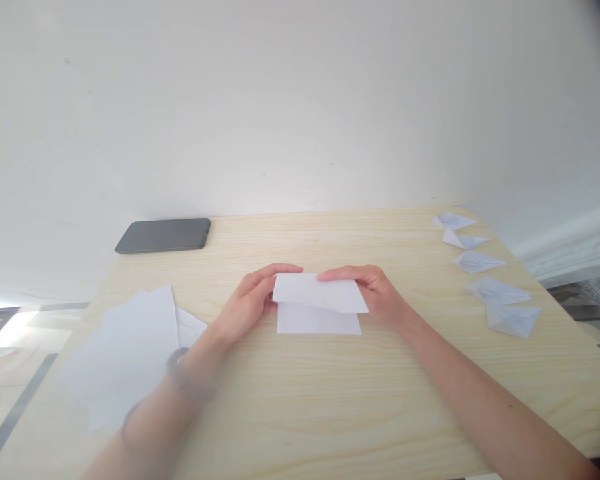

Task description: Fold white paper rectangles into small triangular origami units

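A sheet of white paper (317, 293), bent over on itself with its fold at the far side, is held between both hands above the middle of the table. Its upper flap lies a little apart from the lower layer at the near edge. My left hand (253, 293) grips the left end, the index finger stretched along the far fold and the other fingers partly hidden. My right hand (375, 287) holds the right end, with a finger or thumb lying on top near the fold and the rest behind the paper.
Loose white sheets (130, 353) lie in a pile at the left, partly behind my left forearm. A dark phone (164, 236) rests at the back left. Several folded paper pieces (479, 261) form a row along the right edge of the wooden table (300, 400). A white wall (300, 120) stands behind.
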The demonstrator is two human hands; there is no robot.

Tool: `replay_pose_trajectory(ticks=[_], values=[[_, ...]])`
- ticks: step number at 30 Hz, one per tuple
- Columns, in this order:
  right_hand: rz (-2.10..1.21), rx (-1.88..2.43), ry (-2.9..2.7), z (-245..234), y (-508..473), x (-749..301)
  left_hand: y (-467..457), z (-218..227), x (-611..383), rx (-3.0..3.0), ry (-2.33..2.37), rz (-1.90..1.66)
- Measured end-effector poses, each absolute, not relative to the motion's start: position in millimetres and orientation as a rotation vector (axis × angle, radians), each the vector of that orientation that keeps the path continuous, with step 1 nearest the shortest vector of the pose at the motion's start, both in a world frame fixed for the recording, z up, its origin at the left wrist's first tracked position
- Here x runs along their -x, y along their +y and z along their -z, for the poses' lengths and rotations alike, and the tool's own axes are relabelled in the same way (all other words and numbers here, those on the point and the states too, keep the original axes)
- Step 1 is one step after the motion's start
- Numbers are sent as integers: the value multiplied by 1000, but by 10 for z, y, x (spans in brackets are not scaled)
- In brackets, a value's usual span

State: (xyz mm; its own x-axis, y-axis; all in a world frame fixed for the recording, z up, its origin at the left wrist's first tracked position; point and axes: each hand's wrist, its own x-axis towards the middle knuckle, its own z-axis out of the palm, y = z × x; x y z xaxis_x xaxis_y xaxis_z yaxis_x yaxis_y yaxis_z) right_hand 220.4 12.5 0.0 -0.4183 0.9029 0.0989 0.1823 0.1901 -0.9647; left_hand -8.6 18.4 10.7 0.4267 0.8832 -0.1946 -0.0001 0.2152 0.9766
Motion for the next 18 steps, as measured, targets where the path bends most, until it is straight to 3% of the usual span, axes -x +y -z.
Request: replay_pose_trajectory(ticks=[6,12,18], values=[[-1231,1033,-1810,37,101,-2175,154,-95,32,-1143,1058,-746],[-1457,994,-1618,-21,114,-2196,147,-83,11,-1279,1150,-790],[-1251,1317,-1599,25,96,-2068,141,-108,-4,-1307,1188,-800]])
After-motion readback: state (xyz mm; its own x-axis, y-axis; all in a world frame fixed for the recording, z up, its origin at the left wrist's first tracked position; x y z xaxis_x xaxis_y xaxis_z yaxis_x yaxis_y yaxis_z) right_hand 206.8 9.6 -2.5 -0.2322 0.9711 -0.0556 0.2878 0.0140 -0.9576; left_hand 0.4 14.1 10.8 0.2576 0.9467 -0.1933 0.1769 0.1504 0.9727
